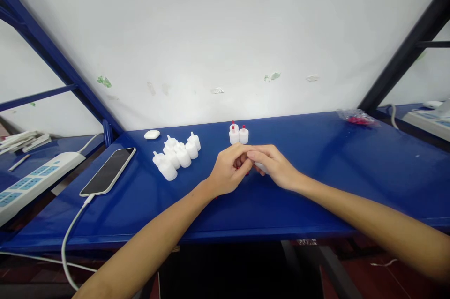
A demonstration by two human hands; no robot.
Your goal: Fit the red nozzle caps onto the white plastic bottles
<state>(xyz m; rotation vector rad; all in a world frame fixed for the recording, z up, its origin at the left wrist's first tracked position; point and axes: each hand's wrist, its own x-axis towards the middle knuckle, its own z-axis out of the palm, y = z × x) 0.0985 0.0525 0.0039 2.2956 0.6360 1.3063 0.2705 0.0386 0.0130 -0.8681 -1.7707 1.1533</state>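
My right hand [279, 166] is wrapped round a small white squeeze bottle [261, 167], of which only a strip shows under the fingers. My left hand [228, 168] meets it at the fingertips, thumb and fingers pinched together; what they grip is hidden. Bits of red [247, 173] show just below the joined fingers, too covered to make out. Beyond the hands stand three white bottles with red tips [243, 136]. To the left, several white bottles with bare nozzles [183, 156] are grouped upright on the blue table [316, 149].
A phone [108, 171] on a white charging cable [66, 233] lies at the left, near a white power strip [38, 179]. A white rounded case [152, 134] sits by the wall. At the back right is a clear bag with red pieces [358, 119]. Metal posts frame both sides.
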